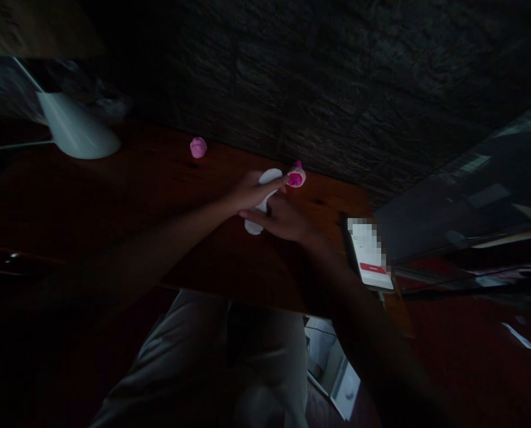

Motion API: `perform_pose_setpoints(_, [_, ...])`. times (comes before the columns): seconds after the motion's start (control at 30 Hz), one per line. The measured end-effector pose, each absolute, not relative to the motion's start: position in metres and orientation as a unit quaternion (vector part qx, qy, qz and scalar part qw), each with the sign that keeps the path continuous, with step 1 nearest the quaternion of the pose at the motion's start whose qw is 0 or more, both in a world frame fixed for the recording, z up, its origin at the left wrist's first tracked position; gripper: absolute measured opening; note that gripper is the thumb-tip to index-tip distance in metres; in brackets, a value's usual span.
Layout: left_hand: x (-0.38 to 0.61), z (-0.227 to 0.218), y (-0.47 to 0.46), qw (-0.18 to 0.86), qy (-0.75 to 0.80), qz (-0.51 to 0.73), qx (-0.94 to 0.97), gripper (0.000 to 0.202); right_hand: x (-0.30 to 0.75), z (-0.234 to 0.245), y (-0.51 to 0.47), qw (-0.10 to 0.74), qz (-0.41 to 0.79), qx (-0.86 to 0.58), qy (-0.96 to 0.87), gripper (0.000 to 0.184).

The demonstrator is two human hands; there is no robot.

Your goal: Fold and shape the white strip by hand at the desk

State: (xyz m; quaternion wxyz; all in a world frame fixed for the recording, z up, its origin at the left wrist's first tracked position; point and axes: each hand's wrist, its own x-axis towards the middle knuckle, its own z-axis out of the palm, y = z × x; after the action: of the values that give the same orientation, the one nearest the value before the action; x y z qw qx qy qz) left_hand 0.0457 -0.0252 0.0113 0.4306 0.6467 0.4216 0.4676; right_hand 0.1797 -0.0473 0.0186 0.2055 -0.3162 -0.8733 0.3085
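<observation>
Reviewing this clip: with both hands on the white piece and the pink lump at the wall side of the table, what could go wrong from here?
1. The scene is very dark, so the left hand and right hand may misjudge their hold on the white piece and the pink lump.
2. The phone lies near the table edge by the right forearm; a sweep could knock it off.

On the table, the lamp base stood far left of the hands' white piece, the small ball behind-left, the phone right.
</observation>
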Motion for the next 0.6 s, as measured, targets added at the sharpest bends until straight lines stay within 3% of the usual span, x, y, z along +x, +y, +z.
perform_pose_setpoints(0.2, [0.046,0.023,-0.034,0.582,0.320,0.416,0.622,0.032,0.178,0.019,-0.051,0.185,0.266,-0.355,-0.877,0.032])
perform_pose_setpoints(0.43, [0.044,0.022,-0.032,0.637,0.326,0.398,0.574,0.037,0.176,0.018,-0.050,0.166,0.291,-0.369,-0.867,0.027])
perform_pose_setpoints(0.6, [0.047,0.015,-0.025,0.648,0.356,0.448,0.503,0.036,0.179,0.015,-0.043,0.211,0.344,-0.364,-0.839,0.029])
